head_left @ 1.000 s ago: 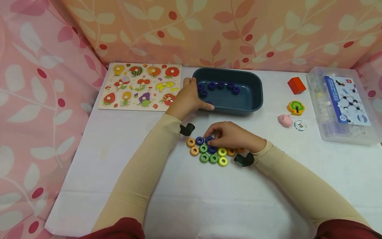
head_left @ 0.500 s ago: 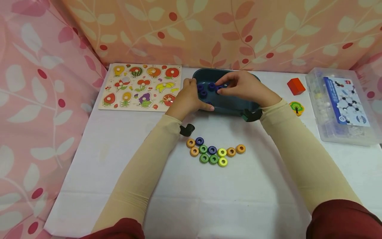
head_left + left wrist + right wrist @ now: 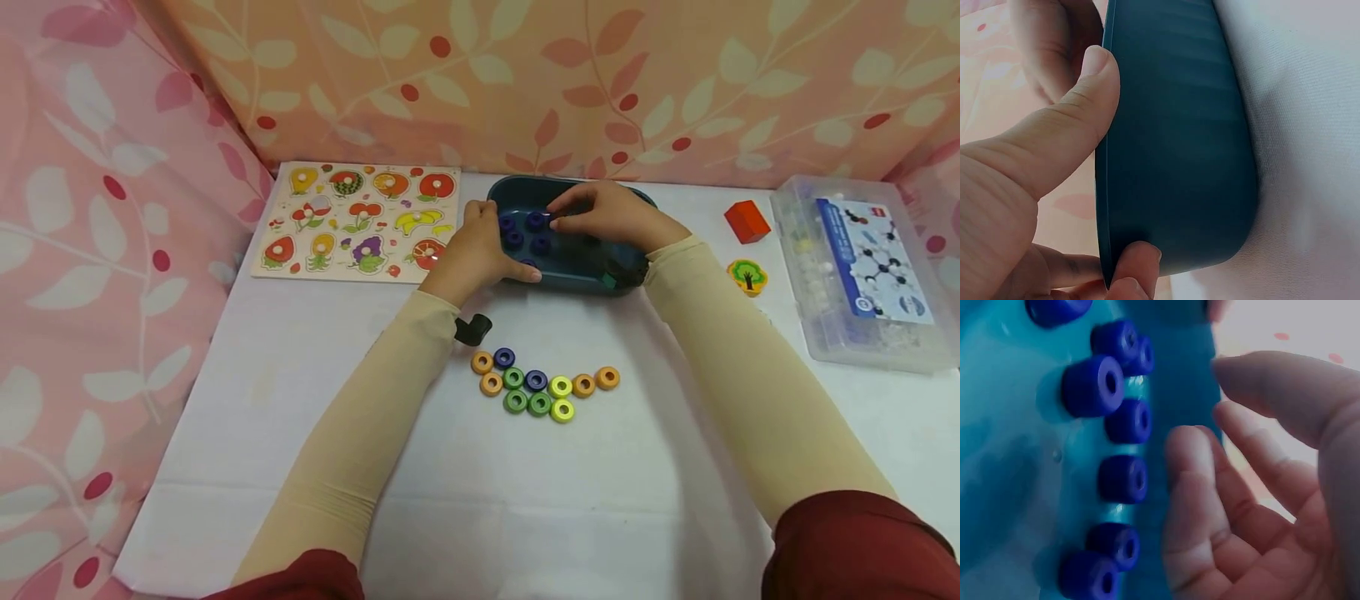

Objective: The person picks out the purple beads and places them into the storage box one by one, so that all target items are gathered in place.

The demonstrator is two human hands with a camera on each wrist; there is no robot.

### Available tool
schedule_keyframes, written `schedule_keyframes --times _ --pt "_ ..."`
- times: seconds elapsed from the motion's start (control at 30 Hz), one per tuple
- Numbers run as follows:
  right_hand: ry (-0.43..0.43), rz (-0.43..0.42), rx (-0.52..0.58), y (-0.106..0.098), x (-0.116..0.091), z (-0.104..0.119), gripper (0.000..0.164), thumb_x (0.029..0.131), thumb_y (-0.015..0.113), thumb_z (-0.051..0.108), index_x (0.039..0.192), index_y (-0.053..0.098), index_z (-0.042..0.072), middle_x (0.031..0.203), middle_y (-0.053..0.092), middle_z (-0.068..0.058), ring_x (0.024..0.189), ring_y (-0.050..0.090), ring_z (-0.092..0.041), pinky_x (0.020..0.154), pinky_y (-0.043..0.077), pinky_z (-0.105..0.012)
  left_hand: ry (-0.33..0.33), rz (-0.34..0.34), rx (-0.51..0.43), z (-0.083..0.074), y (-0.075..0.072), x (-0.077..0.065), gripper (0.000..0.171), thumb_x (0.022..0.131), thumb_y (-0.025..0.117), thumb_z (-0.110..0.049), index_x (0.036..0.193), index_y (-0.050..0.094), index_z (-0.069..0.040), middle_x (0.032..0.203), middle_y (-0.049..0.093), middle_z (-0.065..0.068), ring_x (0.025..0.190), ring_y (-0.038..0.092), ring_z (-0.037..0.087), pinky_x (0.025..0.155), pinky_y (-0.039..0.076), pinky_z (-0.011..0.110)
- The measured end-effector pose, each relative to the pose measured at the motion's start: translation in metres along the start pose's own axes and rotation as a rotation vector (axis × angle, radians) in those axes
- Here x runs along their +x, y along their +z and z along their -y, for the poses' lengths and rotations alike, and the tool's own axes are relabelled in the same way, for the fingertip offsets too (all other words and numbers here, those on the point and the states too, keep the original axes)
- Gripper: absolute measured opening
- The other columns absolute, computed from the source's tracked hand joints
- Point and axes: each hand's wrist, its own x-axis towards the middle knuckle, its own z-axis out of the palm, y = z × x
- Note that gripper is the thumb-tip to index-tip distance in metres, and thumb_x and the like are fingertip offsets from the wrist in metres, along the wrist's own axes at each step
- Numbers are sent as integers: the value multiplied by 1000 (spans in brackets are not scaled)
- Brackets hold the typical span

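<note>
My left hand (image 3: pixel 476 250) grips the left end of a dark blue-green plastic bin (image 3: pixel 573 283), thumb along the front rim; the left wrist view shows fingertips (image 3: pixel 1138 265) against the bin's outer wall. My right hand (image 3: pixel 618 218) is over the inside of the bin, thumb and forefinger apart with nothing between them. Several dark blue-purple beads (image 3: pixel 1088 387) with holes lie on the bin floor, close to the right fingers. On the table in front of the bin, several ring-shaped beads form a loose cluster: orange (image 3: pixel 601 379), green (image 3: pixel 508 403), yellow (image 3: pixel 555 412) and blue (image 3: pixel 497 359).
A wooden fruit puzzle board (image 3: pixel 337 265) lies left of the bin. To the right are a red block (image 3: pixel 747 222), a tree-shaped piece (image 3: pixel 747 276) and a clear plastic case (image 3: pixel 832 333) with a printed label. Patterned cloth (image 3: pixel 450 100) walls the back and sides.
My right hand has moved from the bead cluster up into the bin and let go of a blue bead there. The cluster has one blue bead fewer. My left hand stays on the bin.
</note>
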Motion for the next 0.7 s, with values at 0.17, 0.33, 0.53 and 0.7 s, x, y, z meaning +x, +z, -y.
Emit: schedule_keyframes --times 0.17,0.33,0.53,0.7 --pt "-70 -59 21 13 -34 13 35 90 74 44 115 72 19 110 70 -3 97 59 -20 87 50 -33 6 -13 -7 2 2 1 135 65 88 -59 162 8 -10 164 13 10 140 39 28 119 36 40" --pt "-179 39 11 50 -77 27 20 87 79 34 101 73 21 93 70 0 79 60 -18 68 50 -29 28 -15 -14 2 2 2 134 66 89 -56 161 8 -7 165 11 11 143 38 28 120 35 39" --pt "-269 174 -9 103 -85 36 26 88 78 28 112 73 20 107 70 2 86 62 -11 78 55 -31 31 -14 10 1 -1 3 132 68 87 -56 161 7 -7 166 9 11 145 36 26 120 34 37" --pt "-288 237 -15 129 -75 35 22 89 78 30 109 73 24 99 67 6 82 60 -11 76 53 -30 37 -8 24 0 -1 2 132 68 86 -58 161 8 -7 166 10 12 144 37 26 120 34 36"
